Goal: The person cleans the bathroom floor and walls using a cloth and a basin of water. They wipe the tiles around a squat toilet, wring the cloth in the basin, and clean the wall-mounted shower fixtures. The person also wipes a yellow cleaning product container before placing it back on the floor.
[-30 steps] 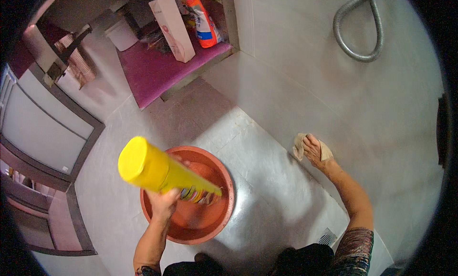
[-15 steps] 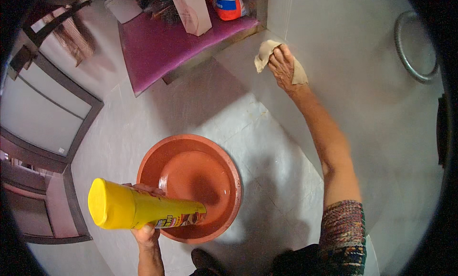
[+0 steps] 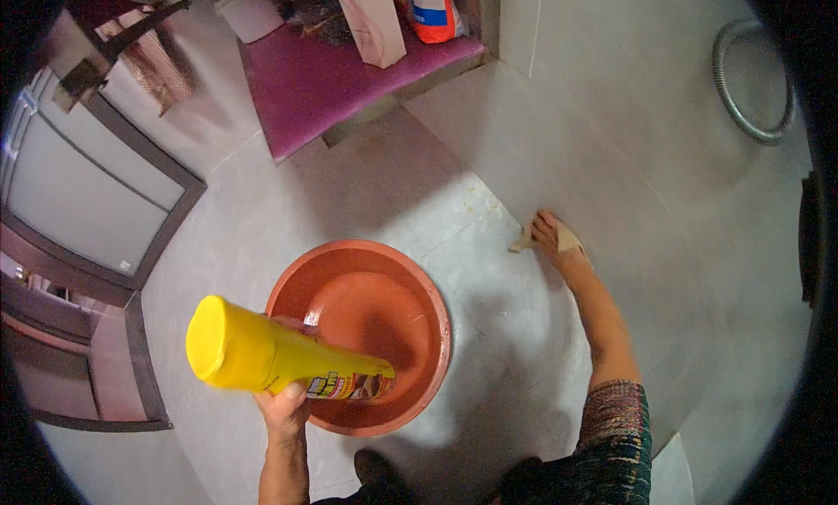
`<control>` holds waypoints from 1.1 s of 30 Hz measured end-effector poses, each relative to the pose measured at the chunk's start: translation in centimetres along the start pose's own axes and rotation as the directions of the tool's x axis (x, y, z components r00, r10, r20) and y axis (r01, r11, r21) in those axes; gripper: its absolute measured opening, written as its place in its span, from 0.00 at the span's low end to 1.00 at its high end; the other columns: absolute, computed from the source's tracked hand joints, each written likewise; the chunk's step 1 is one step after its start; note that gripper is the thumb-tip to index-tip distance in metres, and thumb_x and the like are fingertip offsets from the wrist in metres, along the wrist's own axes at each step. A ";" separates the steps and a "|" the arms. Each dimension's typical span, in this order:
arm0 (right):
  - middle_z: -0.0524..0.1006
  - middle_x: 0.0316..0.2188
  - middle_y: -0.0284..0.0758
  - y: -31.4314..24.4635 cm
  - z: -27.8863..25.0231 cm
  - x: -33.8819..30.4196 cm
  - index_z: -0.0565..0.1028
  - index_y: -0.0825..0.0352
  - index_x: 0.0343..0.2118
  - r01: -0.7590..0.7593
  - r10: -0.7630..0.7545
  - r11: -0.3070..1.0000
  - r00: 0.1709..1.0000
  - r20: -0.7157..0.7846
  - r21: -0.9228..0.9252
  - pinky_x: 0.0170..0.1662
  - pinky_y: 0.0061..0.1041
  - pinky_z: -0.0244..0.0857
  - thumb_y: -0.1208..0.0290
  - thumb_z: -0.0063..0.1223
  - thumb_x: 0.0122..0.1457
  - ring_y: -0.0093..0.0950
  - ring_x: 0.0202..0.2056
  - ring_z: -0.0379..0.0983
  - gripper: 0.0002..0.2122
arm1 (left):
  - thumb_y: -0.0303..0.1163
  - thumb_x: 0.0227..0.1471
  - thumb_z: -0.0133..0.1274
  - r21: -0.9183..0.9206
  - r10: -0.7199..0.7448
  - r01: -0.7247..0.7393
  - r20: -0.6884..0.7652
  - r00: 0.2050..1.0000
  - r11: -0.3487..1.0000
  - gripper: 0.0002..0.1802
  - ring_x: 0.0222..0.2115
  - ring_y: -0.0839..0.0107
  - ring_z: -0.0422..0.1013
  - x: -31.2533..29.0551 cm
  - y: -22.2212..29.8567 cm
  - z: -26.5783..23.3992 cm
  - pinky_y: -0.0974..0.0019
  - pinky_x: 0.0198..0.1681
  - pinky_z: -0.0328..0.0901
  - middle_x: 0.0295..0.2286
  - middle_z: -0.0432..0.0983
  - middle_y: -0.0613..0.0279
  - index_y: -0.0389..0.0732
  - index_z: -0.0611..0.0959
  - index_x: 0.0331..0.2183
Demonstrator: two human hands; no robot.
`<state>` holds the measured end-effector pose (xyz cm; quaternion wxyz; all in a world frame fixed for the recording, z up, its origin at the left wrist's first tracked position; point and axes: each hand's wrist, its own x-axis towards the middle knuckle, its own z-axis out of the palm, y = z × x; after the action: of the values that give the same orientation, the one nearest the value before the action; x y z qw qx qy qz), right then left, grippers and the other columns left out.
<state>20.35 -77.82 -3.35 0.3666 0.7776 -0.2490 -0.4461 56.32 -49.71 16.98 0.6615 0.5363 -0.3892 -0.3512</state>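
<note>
My left hand (image 3: 286, 405) is wrapped round a yellow spray can (image 3: 262, 352) with a yellow cap. The can is tilted on its side in front of me, its capped end pointing left. Beneath it on the floor stands a round reddish-brown basin (image 3: 436, 287), partly covered from sight by the can. Off to the right, my right hand (image 3: 552, 234) presses a beige cloth (image 3: 569, 240) against the grey tiled wall, low down near the floor edge. Part of the cloth sticks out past my fingertips; the rest shows beside the palm.
A purple-topped shelf (image 3: 305, 112) at the back holds a pale box (image 3: 371, 25) and a red, white and blue bag (image 3: 434, 14). A coiled metal hose (image 3: 729, 99) hangs on the right wall. At left is a framed door (image 3: 96, 191). My shoe (image 3: 375, 467) shows below the basin.
My right hand has moved the cloth down the wall, toward me. The can in my left hand has shifted slightly right and up in view; the whole view has also shifted a little.
</note>
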 end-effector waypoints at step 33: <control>0.73 0.32 0.45 13.7 -27.5 -28.1 0.71 0.66 0.32 0.399 0.694 -0.238 0.708 -0.132 0.886 0.35 0.40 0.63 0.61 0.44 0.52 0.43 0.31 0.71 0.13 | 0.36 0.29 0.65 0.338 0.233 -0.442 0.511 0.828 0.831 0.39 0.37 0.56 0.70 -5.6 4.2 12.3 0.57 0.39 0.66 0.37 0.71 0.53 0.39 0.67 0.45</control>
<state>30.20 -56.50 31.03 -0.2623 0.7984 -0.4547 0.2950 43.04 -49.34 21.80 0.4665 0.4966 -0.6911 -0.2411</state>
